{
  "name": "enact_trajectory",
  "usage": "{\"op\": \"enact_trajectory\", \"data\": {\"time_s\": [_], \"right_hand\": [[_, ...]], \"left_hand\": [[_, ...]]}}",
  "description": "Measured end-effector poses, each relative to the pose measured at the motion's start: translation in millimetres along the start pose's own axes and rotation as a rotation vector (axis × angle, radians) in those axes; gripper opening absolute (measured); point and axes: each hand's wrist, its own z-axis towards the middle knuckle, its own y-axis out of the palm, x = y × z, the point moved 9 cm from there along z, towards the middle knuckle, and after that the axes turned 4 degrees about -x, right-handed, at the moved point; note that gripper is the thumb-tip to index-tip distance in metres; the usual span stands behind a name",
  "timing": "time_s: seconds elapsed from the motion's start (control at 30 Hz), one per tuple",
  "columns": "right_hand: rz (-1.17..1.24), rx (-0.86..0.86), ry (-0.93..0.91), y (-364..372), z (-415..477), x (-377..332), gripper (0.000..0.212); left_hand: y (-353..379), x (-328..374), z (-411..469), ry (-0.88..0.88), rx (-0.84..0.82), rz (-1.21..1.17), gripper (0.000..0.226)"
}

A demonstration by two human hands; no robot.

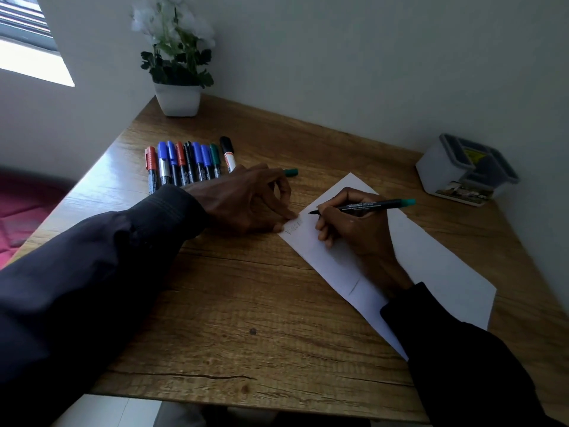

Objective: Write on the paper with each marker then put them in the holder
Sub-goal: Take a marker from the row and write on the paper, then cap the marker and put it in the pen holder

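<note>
A white sheet of paper (431, 266) lies on the wooden desk (246, 303) at the right, with faint writing near its far left corner. My right hand (354, 229) grips a thin black marker with a green end (369, 206), its tip just above the paper. My left hand (252, 198) rests at the paper's left corner, fingertips pressing it down. A green cap (291, 172) lies just behind my left hand. Several markers (187, 163) in red, blue, black and green lie in a row at the back left. The holder (465, 169), a pale box with dark compartments, stands at the far right.
A white pot with a flowering plant (178, 72) stands in the desk's back corner. Walls close the desk in at the back and right. A window (27, 35) is at the upper left. The desk's front edge runs along the bottom.
</note>
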Motion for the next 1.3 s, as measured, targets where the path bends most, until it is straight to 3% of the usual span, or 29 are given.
{"op": "enact_trajectory", "data": {"time_s": [0.47, 0.67, 0.83, 1.03, 1.2, 1.3], "right_hand": [[0.049, -0.032, 0.026, 3.0, -4.2, -1.9, 0.011], [0.282, 0.010, 0.054, -7.4, -0.3, -17.1, 0.008], [0.449, 0.013, 0.123, -18.5, 0.9, -23.6, 0.025], [0.342, 0.100, 0.151, -33.3, -1.9, -24.6, 0.009], [0.513, -0.048, 0.181, -31.6, -9.5, -31.5, 0.042], [0.406, -0.021, 0.130, -42.7, -11.5, -35.5, 0.029]], "left_hand": [[-4.9, 10.4, -7.3, -0.016, 0.009, -0.027, 0.046], [-34.7, 9.3, -10.7, 0.057, 0.305, -0.040, 0.026], [-52.3, -4.1, -0.8, -0.022, 0.497, 0.117, 0.030], [-48.6, -8.8, 27.3, -0.135, 0.449, 0.130, 0.016], [-41.8, -7.4, 25.4, -0.111, 0.430, 0.133, 0.011], [-45.5, 0.9, 14.8, -0.065, 0.478, 0.058, 0.010]]}}
